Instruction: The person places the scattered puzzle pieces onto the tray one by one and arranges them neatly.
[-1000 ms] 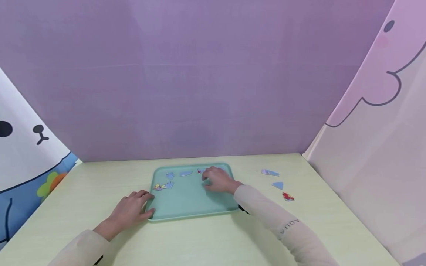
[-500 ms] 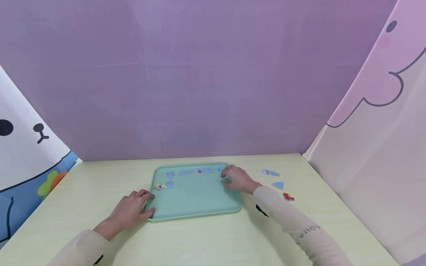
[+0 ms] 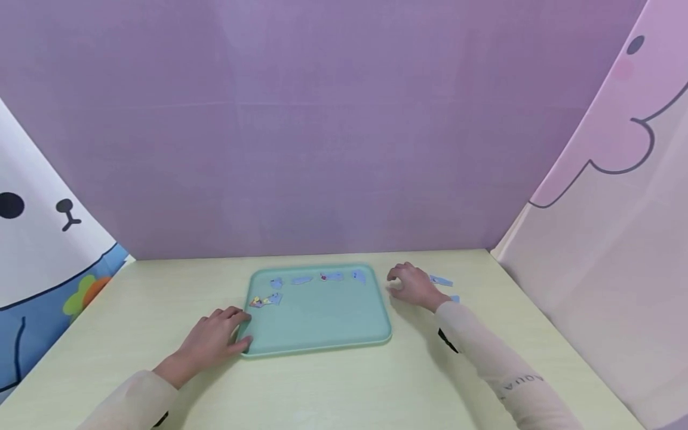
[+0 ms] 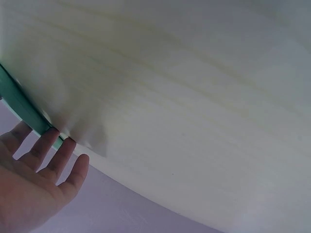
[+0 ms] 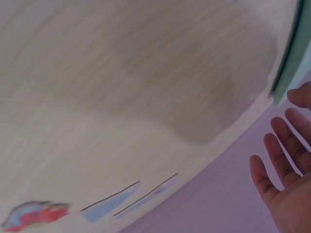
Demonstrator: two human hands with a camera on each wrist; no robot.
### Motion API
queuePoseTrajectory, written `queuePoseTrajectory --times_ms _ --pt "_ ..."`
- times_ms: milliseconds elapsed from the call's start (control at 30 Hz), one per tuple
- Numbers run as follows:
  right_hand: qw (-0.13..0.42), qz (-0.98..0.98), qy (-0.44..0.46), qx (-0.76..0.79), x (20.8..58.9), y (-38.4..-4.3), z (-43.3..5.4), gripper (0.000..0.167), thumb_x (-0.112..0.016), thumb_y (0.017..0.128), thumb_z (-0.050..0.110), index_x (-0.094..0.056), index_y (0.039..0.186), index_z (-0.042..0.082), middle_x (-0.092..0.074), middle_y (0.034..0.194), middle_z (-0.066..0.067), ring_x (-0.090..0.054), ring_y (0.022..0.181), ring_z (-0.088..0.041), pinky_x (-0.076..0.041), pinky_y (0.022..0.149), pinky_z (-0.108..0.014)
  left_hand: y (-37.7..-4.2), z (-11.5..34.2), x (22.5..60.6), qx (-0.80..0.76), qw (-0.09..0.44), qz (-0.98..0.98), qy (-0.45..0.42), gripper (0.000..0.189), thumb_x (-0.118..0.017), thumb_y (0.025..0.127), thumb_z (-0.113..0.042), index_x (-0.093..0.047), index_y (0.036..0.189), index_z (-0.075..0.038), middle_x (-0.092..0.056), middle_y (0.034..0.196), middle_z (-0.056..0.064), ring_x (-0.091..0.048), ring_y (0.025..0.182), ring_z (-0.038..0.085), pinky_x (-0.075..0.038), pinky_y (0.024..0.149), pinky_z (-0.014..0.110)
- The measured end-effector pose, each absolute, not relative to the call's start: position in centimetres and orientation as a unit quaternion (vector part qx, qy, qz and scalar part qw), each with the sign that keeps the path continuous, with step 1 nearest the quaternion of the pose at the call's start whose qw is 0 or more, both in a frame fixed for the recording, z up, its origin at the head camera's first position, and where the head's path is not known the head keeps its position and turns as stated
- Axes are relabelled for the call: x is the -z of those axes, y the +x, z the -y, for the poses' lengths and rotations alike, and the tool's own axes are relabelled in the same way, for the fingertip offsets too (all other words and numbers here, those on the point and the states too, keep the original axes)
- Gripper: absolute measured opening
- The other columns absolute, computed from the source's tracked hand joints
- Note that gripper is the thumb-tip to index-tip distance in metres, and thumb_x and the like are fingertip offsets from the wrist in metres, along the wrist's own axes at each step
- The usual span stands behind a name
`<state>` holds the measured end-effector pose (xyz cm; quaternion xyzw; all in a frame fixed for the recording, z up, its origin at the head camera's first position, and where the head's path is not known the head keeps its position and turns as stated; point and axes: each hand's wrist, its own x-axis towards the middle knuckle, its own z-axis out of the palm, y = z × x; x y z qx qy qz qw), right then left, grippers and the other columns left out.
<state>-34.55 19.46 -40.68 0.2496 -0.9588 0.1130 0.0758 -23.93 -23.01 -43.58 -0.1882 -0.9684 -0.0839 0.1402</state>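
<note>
From the head view, the only writing I can read is "AQUA" on my right sleeve [image 3: 518,380], seen upside down. My left hand [image 3: 215,336] lies flat on the table [image 3: 333,388] at the tray's [image 3: 317,325] near left corner, fingers straight and a little apart, tips touching the rim. My right hand [image 3: 412,285] hangs just off the tray's right edge, fingers loosely bent and holding nothing, beside a pale piece [image 3: 442,280] and a blue piece [image 3: 454,298] that it half hides. Inside the tray, small pieces [image 3: 322,277] line the far rim, and a colourful piece [image 3: 260,301] lies near the left side. In the left wrist view, my left hand [image 4: 34,184] shows straight, slightly spread fingers [image 4: 48,141] meeting the green tray edge [image 4: 22,109]. In the right wrist view, my right hand [image 5: 286,179] is above the table with fingers [image 5: 279,141] apart and empty; the tray edge [image 5: 291,53] is close by, while a red piece [image 5: 34,214] and two blue slivers [image 5: 126,200] lie well apart from my palm.
</note>
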Motion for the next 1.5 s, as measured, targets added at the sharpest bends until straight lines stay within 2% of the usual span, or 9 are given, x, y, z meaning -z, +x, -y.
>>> queuePoseTrajectory --times_ms 300,567,867,1500 --pt "0.073 0.971 0.201 -0.111 41.0 -35.0 -23.2 0.024 -0.068 0.078 0.014 -0.064 0.099 0.004 -0.063 0.1 -0.008 -0.055 0.096 -0.028 -0.048 0.077 -0.043 -23.9 23.0 43.7 0.084 0.142 0.968 -0.19 0.042 -0.07 0.075 -0.036 -0.064 0.106 -0.008 -0.062 0.108 0.011 -0.058 0.094 0.031 -0.049 0.066 0.048" --pt "0.079 0.979 0.155 -0.111 41.7 -35.3 -26.0 0.024 -0.064 0.079 0.013 -0.064 0.1 0.002 -0.063 0.101 -0.012 -0.055 0.093 -0.03 -0.048 0.077 -0.046 -23.8 23.2 43.6 0.083 0.138 0.969 -0.188 0.041 -0.069 0.075 -0.035 -0.064 0.106 -0.008 -0.062 0.108 0.011 -0.058 0.094 0.031 -0.049 0.067 0.048" --pt "0.083 0.98 0.133 -0.124 41.8 -35.7 -28.0 0.03 -0.066 0.074 0.01 -0.064 0.102 0.0 -0.063 0.102 -0.014 -0.054 0.096 -0.033 -0.047 0.078 -0.051 -23.7 23.3 43.4 0.081 0.134 0.97 -0.189 0.042 -0.07 0.076 -0.035 -0.064 0.106 -0.008 -0.061 0.109 0.011 -0.058 0.094 0.031 -0.049 0.067 0.048" --pt "0.038 0.985 0.116 -0.123 41.8 -36.2 -29.1 0.038 -0.062 0.082 0.017 -0.057 0.114 -0.003 -0.057 0.111 -0.02 -0.049 0.103 -0.038 -0.044 0.082 -0.055 -23.9 23.4 43.7 0.082 0.136 0.968 -0.193 0.041 -0.07 0.076 -0.035 -0.064 0.106 -0.008 -0.061 0.108 0.01 -0.058 0.092 0.03 -0.049 0.065 0.046"
